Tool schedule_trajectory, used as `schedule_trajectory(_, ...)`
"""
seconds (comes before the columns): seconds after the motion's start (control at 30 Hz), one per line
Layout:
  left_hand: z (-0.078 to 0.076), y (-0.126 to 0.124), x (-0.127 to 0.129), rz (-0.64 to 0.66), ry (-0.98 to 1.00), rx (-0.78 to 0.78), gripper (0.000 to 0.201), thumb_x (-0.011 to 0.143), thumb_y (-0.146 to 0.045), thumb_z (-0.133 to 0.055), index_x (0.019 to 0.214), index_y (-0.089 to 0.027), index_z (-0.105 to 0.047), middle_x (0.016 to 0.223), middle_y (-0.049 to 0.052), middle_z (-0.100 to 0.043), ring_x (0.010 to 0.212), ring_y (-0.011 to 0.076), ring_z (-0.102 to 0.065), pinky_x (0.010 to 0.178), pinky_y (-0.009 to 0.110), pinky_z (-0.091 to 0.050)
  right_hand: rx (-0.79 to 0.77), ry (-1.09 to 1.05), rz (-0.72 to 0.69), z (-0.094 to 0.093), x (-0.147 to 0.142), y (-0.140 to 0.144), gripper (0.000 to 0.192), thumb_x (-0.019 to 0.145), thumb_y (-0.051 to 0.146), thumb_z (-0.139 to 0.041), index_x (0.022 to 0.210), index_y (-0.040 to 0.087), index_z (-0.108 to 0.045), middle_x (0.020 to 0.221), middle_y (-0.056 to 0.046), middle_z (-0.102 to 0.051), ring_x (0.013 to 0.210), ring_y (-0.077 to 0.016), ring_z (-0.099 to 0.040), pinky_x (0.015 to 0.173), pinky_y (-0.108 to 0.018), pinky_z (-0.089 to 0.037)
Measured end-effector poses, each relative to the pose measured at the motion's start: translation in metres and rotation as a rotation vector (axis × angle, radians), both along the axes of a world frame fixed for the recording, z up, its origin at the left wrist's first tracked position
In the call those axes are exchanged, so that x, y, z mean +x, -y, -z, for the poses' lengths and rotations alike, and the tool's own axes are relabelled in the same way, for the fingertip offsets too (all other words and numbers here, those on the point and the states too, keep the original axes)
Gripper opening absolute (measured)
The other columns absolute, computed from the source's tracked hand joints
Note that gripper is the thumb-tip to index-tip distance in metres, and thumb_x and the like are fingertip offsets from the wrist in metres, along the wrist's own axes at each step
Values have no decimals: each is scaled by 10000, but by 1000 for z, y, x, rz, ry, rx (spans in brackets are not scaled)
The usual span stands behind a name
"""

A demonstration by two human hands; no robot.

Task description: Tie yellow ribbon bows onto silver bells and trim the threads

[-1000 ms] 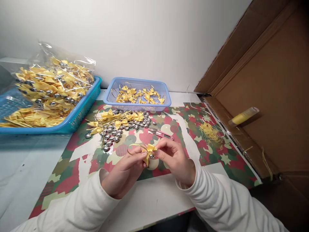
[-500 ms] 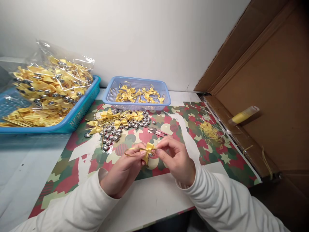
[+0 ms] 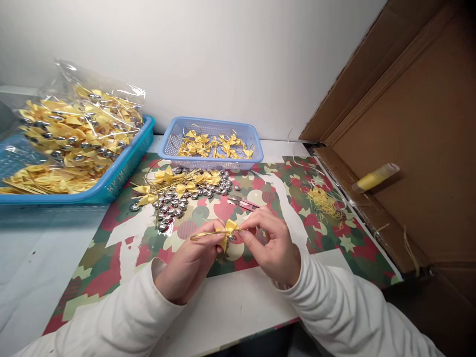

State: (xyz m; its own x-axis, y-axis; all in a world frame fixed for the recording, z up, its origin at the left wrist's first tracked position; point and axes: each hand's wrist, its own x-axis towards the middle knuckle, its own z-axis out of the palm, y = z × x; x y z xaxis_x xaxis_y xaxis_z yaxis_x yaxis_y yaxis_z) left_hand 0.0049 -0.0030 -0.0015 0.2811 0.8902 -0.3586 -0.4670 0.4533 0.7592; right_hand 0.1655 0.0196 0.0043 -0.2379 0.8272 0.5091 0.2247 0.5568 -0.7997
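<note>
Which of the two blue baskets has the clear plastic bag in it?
The big basket at far left; a bag of yellow bows sits in it. The small basket at centre holds loose bows only.

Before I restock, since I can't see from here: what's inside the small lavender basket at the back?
The lavender basket holds a loose layer of yellow ribbon bows with thin gold loops. Its near wall hides the bottom, so anything under the bows cannot be seen.

Yellow bow, camouflage-patterned mat
</note>
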Motion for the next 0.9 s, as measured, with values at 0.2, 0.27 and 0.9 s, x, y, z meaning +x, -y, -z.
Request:
schedule_trajectory(0.2,3,0,-1,-2,-5,-5,326,675,-401,-759,642,-191,-512,654,-29,-432,655,135,-370,625,260,-333,-22,-21,5,3,-1,0,136,800,91,-611,705,188,-622,646,1,-645,630,-139,-528,698,-327,-420)
schedule_trajectory(0.27,3,1,-1,-4,-5,-10,322,680,-399,-752,641,-191,-509,658,-26,-430,658,138,-372,626,264,-332,-31,-28,4,4,-1,0,133,800,92,-615,706,187,-624,645,2,-642,632,-138,-526,702,-328,-420)
schedule_trajectory(0.9,4,1,0,-3,42,7,265,715,-349,-721,645,-184,-526,667,-11,-468,659,139,-401,626,259,-368,-28,-21,-44,7,0,-2,135,830,99,-593,749,206,-617,670,11,-622,664,-142,-528,725,-338,-417)
